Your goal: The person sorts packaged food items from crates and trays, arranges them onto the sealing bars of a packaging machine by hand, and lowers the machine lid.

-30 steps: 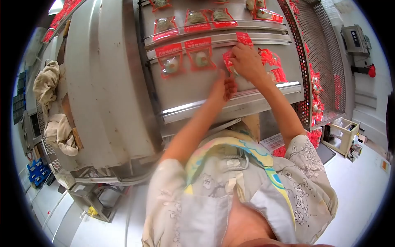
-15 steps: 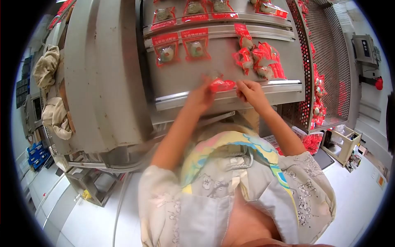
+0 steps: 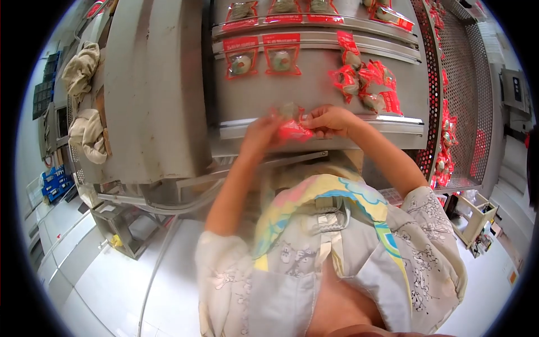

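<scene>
Between my hands, over the front metal rail, is a red-and-clear plastic packet (image 3: 295, 128) with a roundish grey-green, egg-like item in it. My right hand (image 3: 332, 120) pinches the packet's right edge between thumb and fingers. On its left side, my left hand (image 3: 260, 136) is closed on the same packet, its fingers blurred by motion. Beyond them on the steel surface lies a loose pile of similar packets (image 3: 368, 84). Two flat packets, a left one (image 3: 241, 64) and a right one (image 3: 282, 60), lie side by side below the second rail.
More packets (image 3: 284, 8) lie in the row farther up, behind a metal rail (image 3: 314, 45). To the right stands a perforated metal bin (image 3: 469, 101) with red packets along its inner side. A broad steel cover (image 3: 151, 95) is at left, with beige cloths (image 3: 88, 135) beyond it.
My right hand has come closer to my left and now pinches the packet's edge. The packet has turned, showing more of its red side. The whole view has shifted slightly.
</scene>
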`<state>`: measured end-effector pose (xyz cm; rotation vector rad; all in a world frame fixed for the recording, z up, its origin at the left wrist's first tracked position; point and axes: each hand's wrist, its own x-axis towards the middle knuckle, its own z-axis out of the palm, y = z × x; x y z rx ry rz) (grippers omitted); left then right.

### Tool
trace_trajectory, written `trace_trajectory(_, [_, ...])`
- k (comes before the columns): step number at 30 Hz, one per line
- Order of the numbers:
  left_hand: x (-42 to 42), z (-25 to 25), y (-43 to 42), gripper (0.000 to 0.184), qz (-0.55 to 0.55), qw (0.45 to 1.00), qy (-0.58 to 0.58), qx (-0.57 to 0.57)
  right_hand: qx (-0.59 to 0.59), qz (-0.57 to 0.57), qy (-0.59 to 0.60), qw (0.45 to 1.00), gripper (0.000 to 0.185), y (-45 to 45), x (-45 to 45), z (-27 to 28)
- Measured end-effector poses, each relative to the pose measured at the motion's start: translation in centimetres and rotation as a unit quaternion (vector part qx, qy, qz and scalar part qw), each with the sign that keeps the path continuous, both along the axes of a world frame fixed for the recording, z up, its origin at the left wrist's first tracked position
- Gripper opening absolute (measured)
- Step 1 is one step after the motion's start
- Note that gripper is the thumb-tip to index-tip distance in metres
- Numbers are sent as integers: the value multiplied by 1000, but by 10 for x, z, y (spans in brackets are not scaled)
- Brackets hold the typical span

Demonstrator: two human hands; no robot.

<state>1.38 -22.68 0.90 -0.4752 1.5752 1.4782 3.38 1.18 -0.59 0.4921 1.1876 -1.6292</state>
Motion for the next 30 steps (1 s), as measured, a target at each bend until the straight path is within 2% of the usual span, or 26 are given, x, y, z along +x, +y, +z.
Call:
trace_trajectory(3, [0, 8, -6, 26, 51, 993, -103, 24, -64, -40, -67, 995, 15, -5, 2, -4])
trace_trajectory(6, [5, 7, -13, 26, 114, 968, -156, 161, -130, -56, -105, 984, 12, -9, 6, -4])
trace_trajectory(11, [5, 9, -19, 25, 130, 959, -159, 194, -190, -65, -127, 971, 11, -17, 1, -5])
trace_trajectory(14, [-1, 17, -25, 24, 132, 954, -152, 222, -197, -90, -74, 973, 10, -22, -5, -8])
trace_trajectory(18, [-13, 20, -37, 24, 142, 945, -138, 260, -109, -127, 56, 984, 11, -32, -15, -12])
trace_trajectory(21, [-19, 17, -35, 24, 87, 986, -39, 137, -88, -139, 85, 983, 14, -36, -22, -15])
trace_trajectory(24, [-28, 25, -34, 23, 100, 988, -39, 112, -58, -88, 93, 990, 17, -36, -31, -18])
trace_trajectory(30, [-31, 5, -41, 20, 36, 990, -115, 69, 2, 20, 81, 997, 22, -35, -42, -17])
